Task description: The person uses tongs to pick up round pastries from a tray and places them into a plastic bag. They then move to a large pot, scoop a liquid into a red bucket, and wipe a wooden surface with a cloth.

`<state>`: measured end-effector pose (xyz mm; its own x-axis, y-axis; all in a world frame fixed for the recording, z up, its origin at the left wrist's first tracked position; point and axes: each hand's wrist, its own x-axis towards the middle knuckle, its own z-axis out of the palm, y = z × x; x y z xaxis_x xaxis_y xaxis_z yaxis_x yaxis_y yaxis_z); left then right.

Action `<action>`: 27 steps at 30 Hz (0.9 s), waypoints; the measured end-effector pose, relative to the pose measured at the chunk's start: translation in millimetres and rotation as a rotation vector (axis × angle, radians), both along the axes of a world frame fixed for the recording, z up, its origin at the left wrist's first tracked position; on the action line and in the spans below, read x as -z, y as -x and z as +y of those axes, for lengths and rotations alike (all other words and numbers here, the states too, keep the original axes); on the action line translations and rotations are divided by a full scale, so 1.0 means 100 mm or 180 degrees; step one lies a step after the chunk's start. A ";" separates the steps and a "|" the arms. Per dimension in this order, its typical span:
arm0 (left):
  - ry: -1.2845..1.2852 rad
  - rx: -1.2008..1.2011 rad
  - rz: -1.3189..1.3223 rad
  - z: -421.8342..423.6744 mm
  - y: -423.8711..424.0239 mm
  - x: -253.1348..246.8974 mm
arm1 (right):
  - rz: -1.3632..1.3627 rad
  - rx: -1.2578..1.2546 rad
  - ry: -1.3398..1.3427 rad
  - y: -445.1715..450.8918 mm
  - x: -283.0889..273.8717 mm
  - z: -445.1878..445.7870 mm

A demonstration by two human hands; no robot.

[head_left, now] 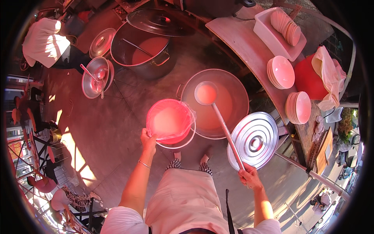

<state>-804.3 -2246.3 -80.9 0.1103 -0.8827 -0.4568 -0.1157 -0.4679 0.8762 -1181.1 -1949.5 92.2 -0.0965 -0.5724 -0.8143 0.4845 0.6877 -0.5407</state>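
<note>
My left hand (148,141) grips the near-left rim of a red bucket (174,141). A clear plastic bag (189,117) lines the bucket, and pale liquid (168,121) lies inside it; the white handle hangs down at the near side. In my right hand (250,176) is the long shaft of a ladle (223,125). The ladle's bowl, full of pale liquid, is over a large metal pot (247,99) that holds more of the same liquid. A round ridged metal lid (267,128) leans beside the pot, partly behind the ladle's shaft.
A deep pot (157,70) with a stirring rod and a tilted lid (163,22) stands farther off. Left of it are metal basins (91,79) and a person in white (46,44). Bowl stacks (282,71), a plastic tub (263,27) and a red container (309,76) occupy the right-hand table (233,38).
</note>
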 end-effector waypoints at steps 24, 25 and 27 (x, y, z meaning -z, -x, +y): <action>-0.0279 -0.0188 0.0448 -0.08 0.98 -0.30 | 0.1024 -0.0965 0.0303 -0.33 -0.57 0.27; -0.0260 -0.0206 0.0466 -0.07 0.98 -0.29 | 0.0087 -0.0504 0.0054 -0.30 -0.63 0.25; -0.0325 -0.0155 0.0510 -0.07 0.96 -0.31 | -0.0661 -0.0023 0.0077 -0.28 -0.70 0.26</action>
